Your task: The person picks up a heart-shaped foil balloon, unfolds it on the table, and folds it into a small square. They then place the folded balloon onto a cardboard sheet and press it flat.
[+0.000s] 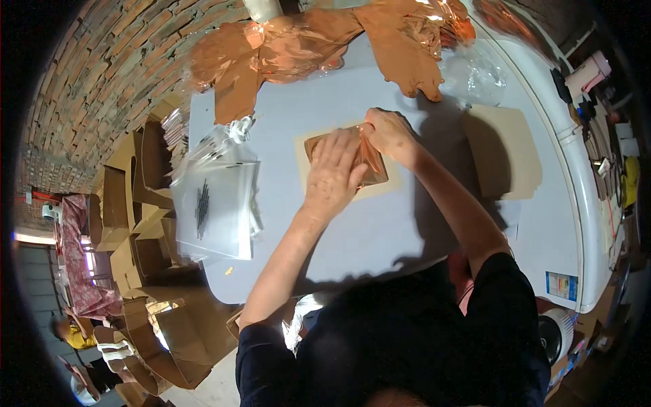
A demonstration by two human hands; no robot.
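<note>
On the white table, a folded copper-coloured foil piece [375, 171] lies on a beige cardboard sheet [303, 152]. My left hand [332, 166] rests flat across the foil, fingers stretched toward its far edge and thumb out to the right. At the foil's far right corner, my right hand [391, 134] has its fingers curled in a pinch on the shiny material. Part of the foil is hidden beneath both hands.
Clear plastic bags [220, 203] are stacked at left, with white string [239, 129] above them. Large copper foil balloons [298, 51] lie along the back. More cardboard sheets [505, 152] sit at right, beside a white appliance [569, 169]. Open cartons [186, 332] stand left; a person [78, 336] is beyond.
</note>
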